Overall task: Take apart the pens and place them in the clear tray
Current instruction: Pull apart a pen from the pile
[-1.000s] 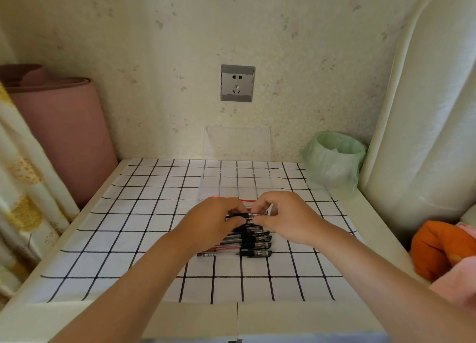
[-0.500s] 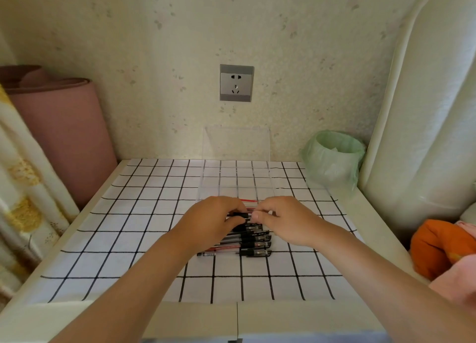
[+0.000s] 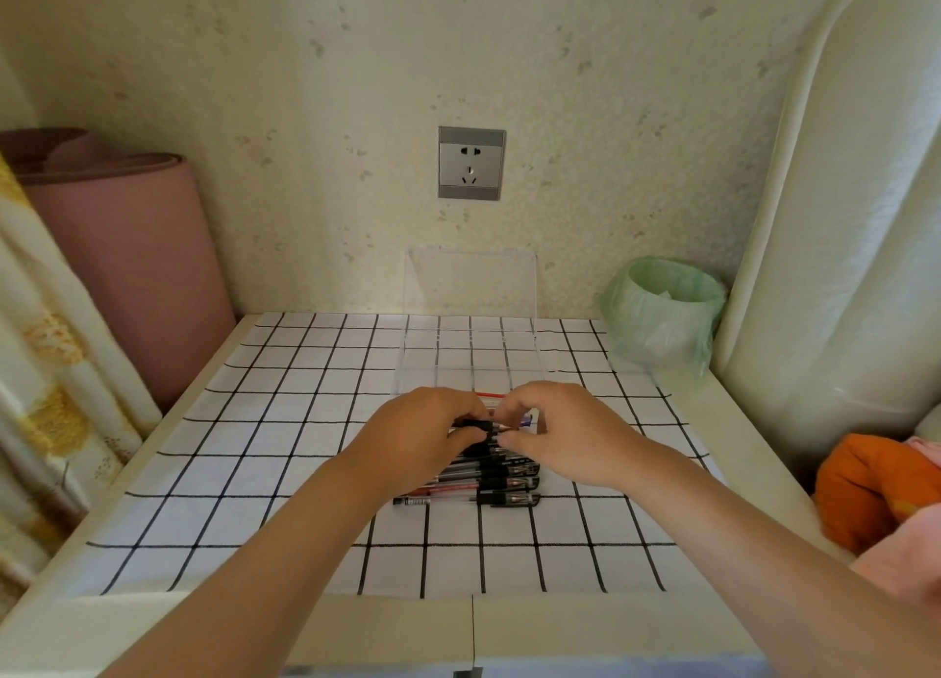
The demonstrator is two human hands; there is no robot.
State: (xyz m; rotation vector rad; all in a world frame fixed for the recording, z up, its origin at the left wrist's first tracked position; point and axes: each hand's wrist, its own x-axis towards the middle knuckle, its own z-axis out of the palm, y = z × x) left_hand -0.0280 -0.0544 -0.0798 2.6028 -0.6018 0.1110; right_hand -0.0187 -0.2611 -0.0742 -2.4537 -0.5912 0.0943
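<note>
A row of several black-capped pens (image 3: 501,484) lies on the checked cloth at the table's middle. Above the row, both hands meet over one pen (image 3: 481,425). My left hand (image 3: 422,438) grips its black grip end. My right hand (image 3: 560,433) pinches the other end, where a bluish tip shows. A thin red refill (image 3: 490,395) lies just behind the hands, at the near edge of the clear tray (image 3: 468,341). The tray stands open against the wall, its lid upright.
A small bin lined with a green bag (image 3: 662,316) stands at the back right. A rolled pink mat (image 3: 127,270) leans at the left, beside a curtain. Orange and pink cloth (image 3: 876,489) lies at the right edge. A wall socket (image 3: 471,163) sits above the tray.
Both hands stay over the pen row. The fingers have closed in slightly on the pen held between them; the red refill behind them has not moved.
</note>
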